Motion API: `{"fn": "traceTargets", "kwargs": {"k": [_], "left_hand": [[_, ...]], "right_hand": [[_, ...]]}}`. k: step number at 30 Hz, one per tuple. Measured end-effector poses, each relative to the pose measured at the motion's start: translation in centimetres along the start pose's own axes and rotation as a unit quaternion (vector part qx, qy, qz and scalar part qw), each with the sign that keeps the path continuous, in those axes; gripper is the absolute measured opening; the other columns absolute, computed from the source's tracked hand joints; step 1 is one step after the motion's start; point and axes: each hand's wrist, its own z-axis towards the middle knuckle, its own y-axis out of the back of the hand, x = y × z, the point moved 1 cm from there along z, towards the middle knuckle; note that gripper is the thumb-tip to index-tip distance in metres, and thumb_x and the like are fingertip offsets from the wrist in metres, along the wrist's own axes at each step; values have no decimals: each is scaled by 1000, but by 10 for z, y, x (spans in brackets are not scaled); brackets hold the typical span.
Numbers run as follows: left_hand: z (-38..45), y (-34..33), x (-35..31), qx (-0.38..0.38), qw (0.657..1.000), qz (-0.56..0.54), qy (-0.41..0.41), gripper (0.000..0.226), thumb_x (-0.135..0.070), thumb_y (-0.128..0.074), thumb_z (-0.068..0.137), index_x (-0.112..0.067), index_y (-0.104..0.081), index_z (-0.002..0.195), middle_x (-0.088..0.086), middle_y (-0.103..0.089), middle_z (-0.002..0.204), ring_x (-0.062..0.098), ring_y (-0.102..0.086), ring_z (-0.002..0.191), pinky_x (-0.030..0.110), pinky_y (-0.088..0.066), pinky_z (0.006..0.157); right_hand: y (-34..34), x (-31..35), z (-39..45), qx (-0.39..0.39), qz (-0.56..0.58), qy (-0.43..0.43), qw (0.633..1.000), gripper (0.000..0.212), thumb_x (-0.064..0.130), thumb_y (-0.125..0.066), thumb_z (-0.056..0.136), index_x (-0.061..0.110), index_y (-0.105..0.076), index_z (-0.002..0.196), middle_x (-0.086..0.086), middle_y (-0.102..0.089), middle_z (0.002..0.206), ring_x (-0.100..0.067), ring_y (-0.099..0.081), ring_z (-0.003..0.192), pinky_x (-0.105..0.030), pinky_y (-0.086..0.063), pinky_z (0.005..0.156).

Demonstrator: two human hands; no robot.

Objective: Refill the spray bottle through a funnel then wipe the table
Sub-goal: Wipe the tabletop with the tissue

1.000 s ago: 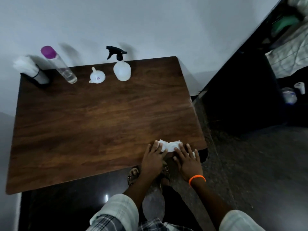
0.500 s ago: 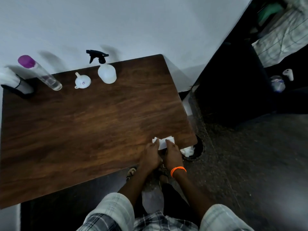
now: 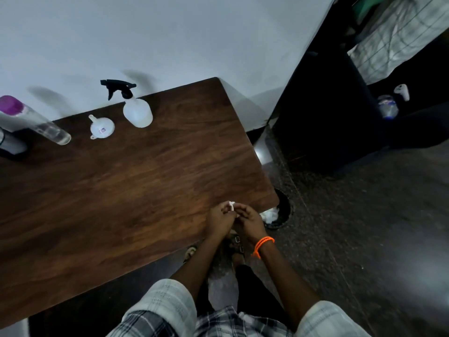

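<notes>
Both hands, left hand and right hand, curl and pinch the wadded tissue over the table edge at 5 o'clock; keep it balled tight, then drop it in the bin at 3 o'clock of the hands.

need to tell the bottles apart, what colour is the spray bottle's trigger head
Black, on a white spray bottle, clearest in the head view.

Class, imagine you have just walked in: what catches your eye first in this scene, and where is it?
Both hands, left hand and right hand, meet at the wooden table's near edge, bunching a small white tissue. At the far edge stand a spray bottle and a white funnel, beside a purple-capped bottle.
</notes>
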Motion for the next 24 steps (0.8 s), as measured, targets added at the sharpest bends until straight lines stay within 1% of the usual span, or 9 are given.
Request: {"fn": "traceTargets", "kwargs": {"k": [3,5,8,11,13,16,18,21,24], "left_hand": [[5,-5,-13,-7,999,-47,12,25,-7,-78,82,-11,-75,107,5,-77,95,14,-71,84,19,-57,71],[9,-12,-20,-5,998,-53,14,24,2,-73,83,-7,-75,105,11,-77,96,19,-71,86,27,-59,76],[10,-28,-32,41,997,-65,19,25,12,-66,83,-6,-74,99,16,-75,94,24,-70,88,38,-59,83],[10,-49,-43,99,994,-53,5,23,15,-66,85,4,-72,103,9,-71,81,11,-70,69,22,-59,62],[10,-63,-49,119,992,-37,1,18,12,-65,88,-2,-72,98,6,-70,79,7,-69,64,20,-56,57],[19,-87,-47,119,993,15,11,21,4,-69,87,-16,-74,90,9,-73,88,23,-70,80,29,-58,69],[38,-111,-32,118,992,42,12,25,1,-71,84,-24,-75,85,10,-76,97,31,-73,92,39,-61,82],[61,-150,-12,142,988,53,8,25,-8,-63,80,-11,-77,100,23,-73,110,44,-68,107,54,-56,95],[38,-162,-45,188,977,98,-4,33,-15,-57,80,-1,-73,106,15,-71,100,27,-66,96,38,-54,89]], "right_hand": [[17,20,-10,-19,51,-10,998,24,-4,-71,88,7,-70,109,-24,-73,111,-29,-70,97,-45,-59,89],[30,30,-10,-33,68,-23,997,25,-11,-66,90,5,-68,110,-16,-74,104,-22,-72,88,-32,-61,73],[52,37,-4,-57,67,-20,996,33,-13,-68,87,1,-65,117,-13,-73,103,-23,-70,91,-33,-62,80],[73,43,-3,-61,56,-39,996,26,-11,-69,88,8,-69,105,-2,-76,89,-8,-71,69,-19,-59,60],[88,46,-5,-61,33,-40,997,23,-8,-72,88,14,-71,95,-6,-75,85,-8,-70,63,-19,-56,53],[111,45,-2,-114,-14,-41,993,21,-9,-76,84,2,-70,101,-24,-72,96,-25,-69,73,-29,-60,59],[128,41,3,-156,-64,-44,985,29,-12,-76,82,-4,-69,108,-24,-71,96,-25,-66,76,-27,-59,58],[149,35,14,-216,-116,-43,969,33,-7,-83,74,0,-73,104,-21,-73,91,-25,-67,80,-38,-60,73],[163,35,19,-241,-124,-55,961,31,-5,-85,71,6,-74,97,-15,-73,84,-25,-69,80,-41,-59,77]]}}
